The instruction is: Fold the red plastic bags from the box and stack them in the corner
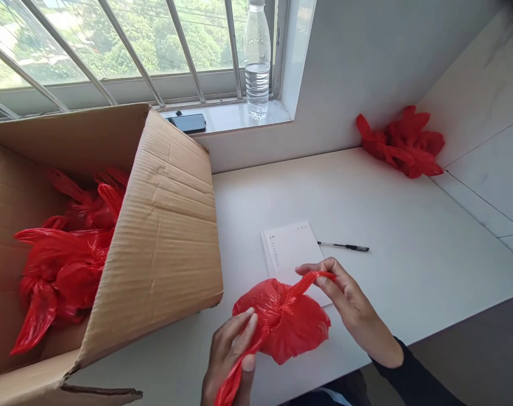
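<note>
- At six o'clock in your view, a bulging red plastic bag is at the near side of the tabletop, puckered at its middle.
- Between six and seven o'clock, your left hand grasps one twisted end of it between thumb and fingers.
- Between four and five o'clock, your right hand pinches the opposite end; your hands are apart.
- Just beyond the bag, a white booklet lies partly hidden, with a black pen beside it toward four o'clock.
- Between eight and nine o'clock, your open cardboard box contains more red bags.
- Between two and three o'clock, a red plastic heap lies by the wall.
- At twelve o'clock, a partly filled bottle stands on the windowsill; a phone lies toward ten.
</note>
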`<control>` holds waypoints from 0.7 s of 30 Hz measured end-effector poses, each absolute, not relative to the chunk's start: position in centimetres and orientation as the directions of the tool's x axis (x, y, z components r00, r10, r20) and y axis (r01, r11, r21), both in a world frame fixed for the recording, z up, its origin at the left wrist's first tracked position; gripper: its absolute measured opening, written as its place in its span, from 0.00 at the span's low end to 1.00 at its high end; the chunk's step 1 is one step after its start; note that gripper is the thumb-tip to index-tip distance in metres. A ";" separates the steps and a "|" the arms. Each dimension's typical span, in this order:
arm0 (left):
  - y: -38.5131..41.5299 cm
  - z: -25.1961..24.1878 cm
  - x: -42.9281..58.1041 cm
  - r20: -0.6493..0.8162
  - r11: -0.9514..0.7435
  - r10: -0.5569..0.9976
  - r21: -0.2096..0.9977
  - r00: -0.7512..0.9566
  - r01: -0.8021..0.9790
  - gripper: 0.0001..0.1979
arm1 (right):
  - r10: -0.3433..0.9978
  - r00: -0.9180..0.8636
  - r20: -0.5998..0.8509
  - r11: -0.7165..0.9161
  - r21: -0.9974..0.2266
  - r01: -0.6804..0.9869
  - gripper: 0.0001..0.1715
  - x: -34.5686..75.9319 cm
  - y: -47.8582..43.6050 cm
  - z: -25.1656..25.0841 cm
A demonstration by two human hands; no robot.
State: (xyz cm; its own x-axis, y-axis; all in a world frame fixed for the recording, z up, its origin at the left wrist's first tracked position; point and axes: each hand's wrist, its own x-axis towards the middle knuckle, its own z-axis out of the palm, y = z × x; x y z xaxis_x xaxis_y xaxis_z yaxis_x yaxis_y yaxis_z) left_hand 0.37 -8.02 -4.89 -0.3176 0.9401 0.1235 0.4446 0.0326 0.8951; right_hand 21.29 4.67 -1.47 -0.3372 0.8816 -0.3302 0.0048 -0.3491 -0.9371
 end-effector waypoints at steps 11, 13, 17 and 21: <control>-9.8 -9.2 -0.4 0.037 0.178 0.930 0.825 -0.366 0.536 0.24 | 0.814 -0.260 -0.519 -0.579 -0.758 -0.302 0.19 20.8 5.2 -4.1; -10.1 -9.8 -0.8 0.134 0.099 0.938 0.781 -0.321 0.616 0.22 | 0.802 -0.281 -0.527 -0.591 -0.769 -0.245 0.20 21.4 5.3 -4.2; -8.7 -9.6 0.8 0.524 -0.290 0.852 0.482 -0.007 0.827 0.23 | 0.854 -0.229 -0.468 -0.507 -0.847 -0.160 0.20 22.2 4.7 -5.1; -5.8 -11.4 3.6 0.764 -0.376 0.632 0.155 0.130 0.914 0.10 | 0.862 -0.142 -0.487 -0.497 -0.866 -0.047 0.25 22.4 3.3 -8.7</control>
